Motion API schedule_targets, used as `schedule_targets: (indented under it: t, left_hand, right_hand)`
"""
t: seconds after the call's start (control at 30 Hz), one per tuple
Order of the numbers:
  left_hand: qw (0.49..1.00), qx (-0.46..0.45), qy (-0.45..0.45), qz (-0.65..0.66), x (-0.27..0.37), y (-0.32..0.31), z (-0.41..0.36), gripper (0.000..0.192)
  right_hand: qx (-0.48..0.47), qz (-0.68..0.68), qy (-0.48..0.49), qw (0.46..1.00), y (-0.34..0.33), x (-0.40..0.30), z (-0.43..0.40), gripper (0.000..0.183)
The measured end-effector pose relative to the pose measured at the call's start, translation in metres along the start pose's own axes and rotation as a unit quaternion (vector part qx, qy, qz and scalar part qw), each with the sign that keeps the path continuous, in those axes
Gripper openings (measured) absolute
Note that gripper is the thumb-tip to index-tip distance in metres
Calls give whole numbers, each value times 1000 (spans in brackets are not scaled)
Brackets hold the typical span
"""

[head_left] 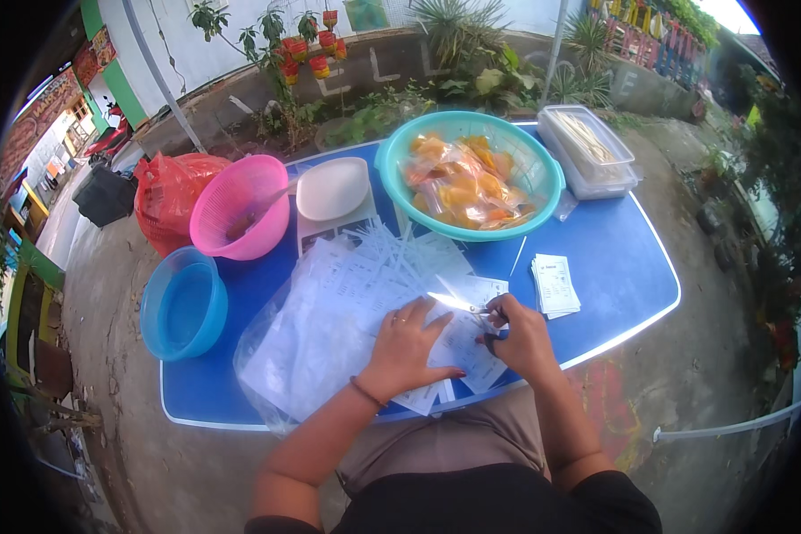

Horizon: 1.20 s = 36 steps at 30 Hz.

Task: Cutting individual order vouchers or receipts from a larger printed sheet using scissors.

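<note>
My right hand holds a pair of scissors with dark handles; the blades are parted and point left over printed paper sheets. Fingers spread, my left hand rests palm down on the papers, left of the scissors. Beside it lies a clear plastic bag with white printed sheets in or under it. Thin white paper strips are heaped beyond my hands. To the right sits a small stack of cut printed labels.
On the blue table stand a turquoise basin of filled plastic packets, a lidded plastic box of sticks, a white kitchen scale, a pink basket, a blue bowl and a red plastic bag.
</note>
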<state>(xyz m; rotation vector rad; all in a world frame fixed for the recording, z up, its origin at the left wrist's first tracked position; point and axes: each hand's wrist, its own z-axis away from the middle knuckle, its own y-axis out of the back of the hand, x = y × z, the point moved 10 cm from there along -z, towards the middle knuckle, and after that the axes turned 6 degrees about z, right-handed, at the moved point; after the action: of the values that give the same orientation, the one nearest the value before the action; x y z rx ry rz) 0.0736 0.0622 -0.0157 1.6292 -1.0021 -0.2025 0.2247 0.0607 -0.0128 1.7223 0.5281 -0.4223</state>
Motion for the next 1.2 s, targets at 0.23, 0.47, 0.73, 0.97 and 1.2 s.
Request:
schedule_targets:
  t: [0.23,0.47,0.73,0.97,1.2]
  left_hand:
    - [998,44,11,53,-5,7,-1,79]
    - [990,119,39,57,-17,22,3,69]
    - [984,148,37,96,-17,27,2,65]
    - [969,170,-23,177,10,72,-7,59]
    - [971,171,-71,150,35,100,-10,58]
  right_hand:
    - [31,-152,-67,986,8,6,-8,33]
    - [62,-98,29,993,50,-35,-15,37]
    - [156,-105,130,973,102,-79,-20,40]
    - [142,-137,235,952,116,-124,-16,37]
    - [132,-155,285,937,136,-152,-10,34]
